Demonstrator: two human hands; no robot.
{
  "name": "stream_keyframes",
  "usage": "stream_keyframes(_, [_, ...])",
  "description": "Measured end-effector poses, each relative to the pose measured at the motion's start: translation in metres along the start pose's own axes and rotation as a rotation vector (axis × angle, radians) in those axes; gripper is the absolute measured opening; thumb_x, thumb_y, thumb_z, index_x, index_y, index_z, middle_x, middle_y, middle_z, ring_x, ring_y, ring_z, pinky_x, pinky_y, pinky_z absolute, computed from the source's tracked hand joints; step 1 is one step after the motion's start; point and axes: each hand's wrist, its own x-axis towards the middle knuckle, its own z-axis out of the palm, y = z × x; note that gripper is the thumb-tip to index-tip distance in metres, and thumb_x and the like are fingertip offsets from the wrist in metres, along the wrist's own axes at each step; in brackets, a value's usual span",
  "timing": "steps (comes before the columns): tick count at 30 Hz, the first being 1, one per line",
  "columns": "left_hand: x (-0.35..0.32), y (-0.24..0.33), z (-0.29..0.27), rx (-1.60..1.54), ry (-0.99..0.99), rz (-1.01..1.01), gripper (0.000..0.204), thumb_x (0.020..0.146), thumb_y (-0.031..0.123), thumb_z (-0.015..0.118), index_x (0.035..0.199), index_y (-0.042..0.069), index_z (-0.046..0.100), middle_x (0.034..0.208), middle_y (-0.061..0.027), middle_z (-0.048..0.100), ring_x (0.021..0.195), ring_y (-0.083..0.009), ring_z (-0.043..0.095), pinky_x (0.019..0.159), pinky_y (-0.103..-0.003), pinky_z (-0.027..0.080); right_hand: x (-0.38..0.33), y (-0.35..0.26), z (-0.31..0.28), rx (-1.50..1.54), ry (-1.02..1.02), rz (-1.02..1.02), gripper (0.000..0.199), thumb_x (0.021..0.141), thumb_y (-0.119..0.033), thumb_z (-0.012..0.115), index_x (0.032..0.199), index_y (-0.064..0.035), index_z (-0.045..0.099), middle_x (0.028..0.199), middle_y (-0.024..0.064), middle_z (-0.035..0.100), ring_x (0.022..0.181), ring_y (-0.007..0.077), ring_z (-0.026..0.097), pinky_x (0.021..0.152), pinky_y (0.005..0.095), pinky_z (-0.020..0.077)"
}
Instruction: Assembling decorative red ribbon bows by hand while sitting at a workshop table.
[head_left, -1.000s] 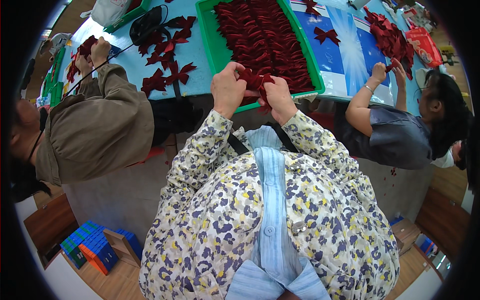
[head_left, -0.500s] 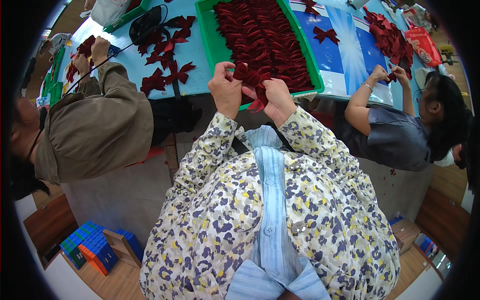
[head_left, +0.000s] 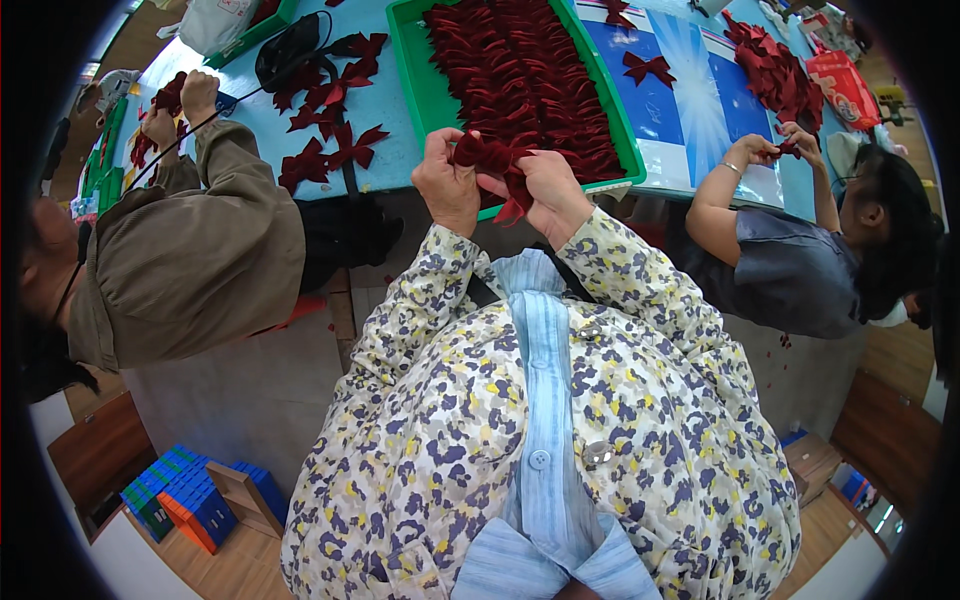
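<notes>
Between both hands I hold a dark red velvet bow (head_left: 497,158) in front of the near edge of a green tray (head_left: 408,75). My left hand (head_left: 449,182) pinches the bow's left loop between thumb and fingers. On the other side, my right hand (head_left: 548,190) grips it near the middle, and a ribbon tail hangs down between the hands. Part of the bow's centre is hidden by my fingers. Rows of similar red bows (head_left: 525,85) lie packed in the tray just beyond.
Loose bows (head_left: 335,150) and a black pouch (head_left: 287,52) lie on the light blue table left of the tray. To the right are blue printed sheets (head_left: 640,105) and a bow pile (head_left: 775,75). Co-workers sit on both sides, a brown sleeve (head_left: 225,180) at left.
My left hand and the bow's left loop have shifted slightly left and down. The right co-worker's hands have come closer together. My grip on the bow is kept.
</notes>
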Motion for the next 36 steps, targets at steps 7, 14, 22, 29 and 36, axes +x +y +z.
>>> stream_keyframes(7, [0.011, 0.006, -0.016, 0.173, 0.002, 0.193, 0.026, 0.086, 0.033, 0.062, 0.086, 0.007, 0.059, 0.058, -0.0102, 0.055, 0.052, -0.0274, 0.058, 0.048, -0.033, 0.043, 0.009, -0.006, -0.004, -0.326, -0.159, -0.052, 0.028, 0.081, 0.004, 0.037, 0.099, 0.0074, 0.058, 0.084, 0.0139, 0.063, 0.073, 0.0204, 0.064, 0.060, 0.0292, 0.0521])
stream_keyframes(14, [0.019, 0.033, -0.033, 0.156, -0.238, -0.009, 0.010, 0.081, 0.008, 0.056, 0.087, 0.007, 0.064, 0.065, -0.0098, 0.061, 0.055, -0.0197, 0.058, 0.053, -0.030, 0.044, 0.009, 0.005, -0.008, -0.747, -0.049, -0.591, 0.025, 0.077, 0.000, 0.045, 0.096, 0.0011, 0.061, 0.072, 0.0106, 0.063, 0.059, 0.0155, 0.059, 0.053, 0.0285, 0.0460])
stream_keyframes(22, [0.014, 0.041, -0.043, -0.551, -0.562, -0.909, 0.013, 0.080, 0.003, 0.054, 0.082, 0.003, 0.066, 0.069, 0.0025, 0.061, 0.058, -0.0053, 0.053, 0.052, -0.021, 0.040, -0.001, 0.001, -0.018, -0.736, 0.039, -0.352, 0.020, 0.078, -0.002, 0.048, 0.093, 0.0019, 0.060, 0.068, 0.0116, 0.061, 0.061, 0.0140, 0.058, 0.056, 0.0297, 0.0454])
stream_keyframes(29, [-0.007, 0.021, -0.041, -0.269, -0.675, -0.583, 0.013, 0.083, 0.006, 0.053, 0.083, 0.001, 0.065, 0.067, 0.0023, 0.061, 0.058, -0.0045, 0.050, 0.052, -0.022, 0.039, -0.017, 0.005, -0.034, -1.021, -0.035, -0.698, 0.015, 0.083, -0.006, 0.052, 0.096, -0.0013, 0.057, 0.072, 0.0096, 0.064, 0.064, 0.0165, 0.061, 0.058, 0.0301, 0.0461])
stream_keyframes(36, [-0.021, 0.055, -0.027, -0.597, -0.372, -0.544, 0.014, 0.081, -0.006, 0.055, 0.092, -0.001, 0.062, 0.077, 0.0002, 0.062, 0.066, -0.0046, 0.055, 0.055, -0.020, 0.043, -0.019, 0.018, -0.044, -0.600, -0.093, -0.535, 0.012, 0.089, -0.015, 0.053, 0.094, -0.0045, 0.056, 0.071, 0.0008, 0.058, 0.063, 0.0089, 0.053, 0.057, 0.0249, 0.0415])
